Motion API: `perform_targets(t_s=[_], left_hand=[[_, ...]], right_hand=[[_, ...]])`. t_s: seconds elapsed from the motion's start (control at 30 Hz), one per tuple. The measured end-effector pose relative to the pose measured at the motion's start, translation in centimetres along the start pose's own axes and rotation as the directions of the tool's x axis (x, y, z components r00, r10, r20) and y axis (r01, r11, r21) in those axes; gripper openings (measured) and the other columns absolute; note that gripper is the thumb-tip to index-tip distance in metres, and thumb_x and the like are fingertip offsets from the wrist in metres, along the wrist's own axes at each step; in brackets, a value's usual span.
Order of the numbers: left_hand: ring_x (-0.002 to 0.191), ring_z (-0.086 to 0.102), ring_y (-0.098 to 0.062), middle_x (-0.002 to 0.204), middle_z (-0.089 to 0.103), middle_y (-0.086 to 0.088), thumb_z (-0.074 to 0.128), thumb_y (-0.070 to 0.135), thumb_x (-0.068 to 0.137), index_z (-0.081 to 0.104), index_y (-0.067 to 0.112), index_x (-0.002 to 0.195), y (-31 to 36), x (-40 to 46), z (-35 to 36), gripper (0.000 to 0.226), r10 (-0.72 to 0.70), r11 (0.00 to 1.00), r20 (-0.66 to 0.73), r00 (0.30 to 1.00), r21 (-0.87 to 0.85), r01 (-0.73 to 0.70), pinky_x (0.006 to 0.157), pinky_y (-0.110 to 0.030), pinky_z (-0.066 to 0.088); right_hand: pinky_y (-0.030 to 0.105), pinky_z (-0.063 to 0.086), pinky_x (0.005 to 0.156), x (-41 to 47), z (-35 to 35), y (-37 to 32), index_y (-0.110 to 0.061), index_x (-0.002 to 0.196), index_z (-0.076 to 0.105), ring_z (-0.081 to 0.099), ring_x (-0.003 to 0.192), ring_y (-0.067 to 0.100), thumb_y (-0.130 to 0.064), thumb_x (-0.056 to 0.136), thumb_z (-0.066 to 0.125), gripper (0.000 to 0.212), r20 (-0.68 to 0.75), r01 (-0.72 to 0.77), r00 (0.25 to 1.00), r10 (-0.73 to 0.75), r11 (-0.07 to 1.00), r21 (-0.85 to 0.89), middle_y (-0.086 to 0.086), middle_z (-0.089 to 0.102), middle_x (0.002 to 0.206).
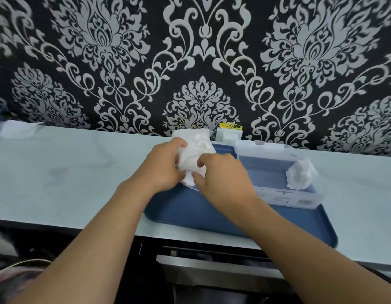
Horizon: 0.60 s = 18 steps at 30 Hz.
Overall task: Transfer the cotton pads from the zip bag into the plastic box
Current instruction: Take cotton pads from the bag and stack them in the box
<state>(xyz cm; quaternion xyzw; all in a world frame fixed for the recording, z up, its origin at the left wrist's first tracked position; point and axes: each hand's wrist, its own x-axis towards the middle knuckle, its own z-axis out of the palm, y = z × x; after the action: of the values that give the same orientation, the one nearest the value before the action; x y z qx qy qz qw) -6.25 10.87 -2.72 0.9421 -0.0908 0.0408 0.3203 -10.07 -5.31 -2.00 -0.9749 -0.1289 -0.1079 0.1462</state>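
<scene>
Gripping zip bag (191, 159) at frame centre, both hands curled round it: left hand (162, 165), right hand (221, 178). Few pads (301, 175) already in box (278, 150), right of centre; most remain bagged.

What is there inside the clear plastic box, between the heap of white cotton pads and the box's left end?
In the head view, nothing: only bare box floor, with the blue tray showing through, between the white cotton pads and the clear plastic box left end.
</scene>
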Motion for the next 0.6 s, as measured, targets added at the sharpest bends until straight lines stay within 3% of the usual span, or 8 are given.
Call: perform_targets(t_s=[0.07, 0.17, 0.3, 0.43, 0.53, 0.6], left_hand=[[0.070, 0.055, -0.005, 0.086, 0.057, 0.007, 0.076, 0.003, 0.073, 0.052, 0.026, 0.133, 0.1, 0.0, 0.0, 0.069, -0.006, 0.999, 0.018, 1.000, -0.041, 0.007, 0.063, -0.018, 0.040], [0.070, 0.058, -0.011, 0.092, 0.061, 0.001, 0.074, 0.002, 0.073, 0.054, 0.027, 0.132, 0.3, -0.1, -0.1, 0.067, -0.018, 0.996, 0.016, 1.000, -0.087, 0.019, 0.065, -0.023, 0.049], [0.075, 0.062, -0.018, 0.095, 0.060, -0.001, 0.070, -0.001, 0.076, 0.055, 0.026, 0.130, 0.4, -0.3, -0.2, 0.063, -0.022, 0.992, 0.002, 1.000, -0.125, 0.022, 0.069, -0.025, 0.053], [0.076, 0.065, -0.021, 0.097, 0.061, 0.000, 0.071, 0.000, 0.077, 0.057, 0.027, 0.128, 0.4, -0.3, -0.2, 0.059, -0.027, 0.988, -0.018, 0.999, -0.153, 0.024, 0.063, -0.023, 0.054], [0.078, 0.067, -0.024, 0.098, 0.060, 0.001, 0.072, 0.001, 0.078, 0.057, 0.028, 0.126, 0.5, -0.4, -0.4, 0.057, -0.036, 0.984, -0.003, 0.999, -0.177, 0.034, 0.065, -0.025, 0.057], [0.076, 0.067, -0.022, 0.101, 0.060, 0.001, 0.071, 0.000, 0.076, 0.057, 0.029, 0.126, 0.5, -0.6, -0.5, 0.059, -0.043, 0.982, 0.019, 0.999, -0.185, 0.045, 0.066, -0.026, 0.057]], right_hand=[[0.039, 0.053, 0.076, -0.1, 0.4, -0.2, -0.019, 0.119, 0.058, 0.062, 0.097, 0.033, -0.034, 0.095, 0.057, 0.029, 0.078, -0.017, 0.997, 0.013, 0.999, 0.051, 0.009, 0.065, 0.105], [0.037, 0.047, 0.068, 0.1, 1.5, 0.1, -0.022, 0.142, 0.039, 0.062, 0.097, 0.035, -0.027, 0.096, 0.057, 0.049, 0.113, -0.053, 0.993, 0.045, 0.997, 0.063, 0.011, 0.065, 0.110], [0.040, 0.050, 0.076, 0.6, 2.0, 0.5, -0.040, 0.155, 0.013, 0.060, 0.102, 0.035, -0.030, 0.098, 0.053, 0.070, 0.159, -0.060, 0.987, 0.038, 0.989, 0.134, 0.010, 0.065, 0.114], [0.041, 0.051, 0.076, 0.6, 1.4, 0.8, -0.037, 0.148, 0.035, 0.060, 0.096, 0.038, -0.028, 0.099, 0.049, 0.051, 0.070, -0.011, 0.998, 0.002, 0.992, 0.128, 0.011, 0.066, 0.108], [0.037, 0.045, 0.064, 0.5, 1.6, 0.7, -0.031, 0.129, 0.050, 0.061, 0.084, 0.037, -0.023, 0.097, 0.049, 0.032, 0.012, 0.053, 0.998, -0.053, 0.998, 0.031, 0.007, 0.066, 0.091], [0.036, 0.046, 0.064, 0.4, 1.9, 0.6, -0.028, 0.117, 0.055, 0.063, 0.083, 0.035, -0.024, 0.097, 0.050, 0.021, 0.004, 0.089, 0.996, -0.089, 0.996, -0.032, 0.003, 0.067, 0.090]])
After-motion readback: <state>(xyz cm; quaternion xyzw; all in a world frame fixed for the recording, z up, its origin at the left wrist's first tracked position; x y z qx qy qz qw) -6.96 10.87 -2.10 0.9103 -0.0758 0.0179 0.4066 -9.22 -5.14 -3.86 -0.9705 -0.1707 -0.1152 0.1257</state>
